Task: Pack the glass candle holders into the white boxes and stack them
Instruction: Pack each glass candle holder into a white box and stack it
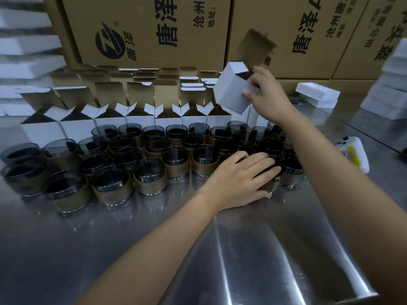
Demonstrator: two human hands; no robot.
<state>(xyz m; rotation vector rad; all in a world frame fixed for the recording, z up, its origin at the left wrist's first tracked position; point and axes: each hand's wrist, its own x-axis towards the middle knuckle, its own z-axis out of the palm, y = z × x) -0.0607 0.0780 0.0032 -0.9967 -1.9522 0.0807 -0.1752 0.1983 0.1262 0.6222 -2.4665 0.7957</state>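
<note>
Several dark glass candle holders (149,175) with brown paper sleeves stand packed together on the steel table (110,249). My left hand (240,177) lies over the top of one holder at the right front of the group, fingers curved round its rim and thumb down its side. My right hand (267,93) holds a white box (233,89) tilted in the air above the back row, its brown lid flap up and fingers at the open mouth. Behind the holders stands a row of open white boxes (141,119).
Large brown cartons (154,29) with printed characters wall off the back. Stacks of closed white boxes stand at the far left (26,45) and far right (392,84). A flat white box (317,93) and a white and yellow device (354,153) lie at the right.
</note>
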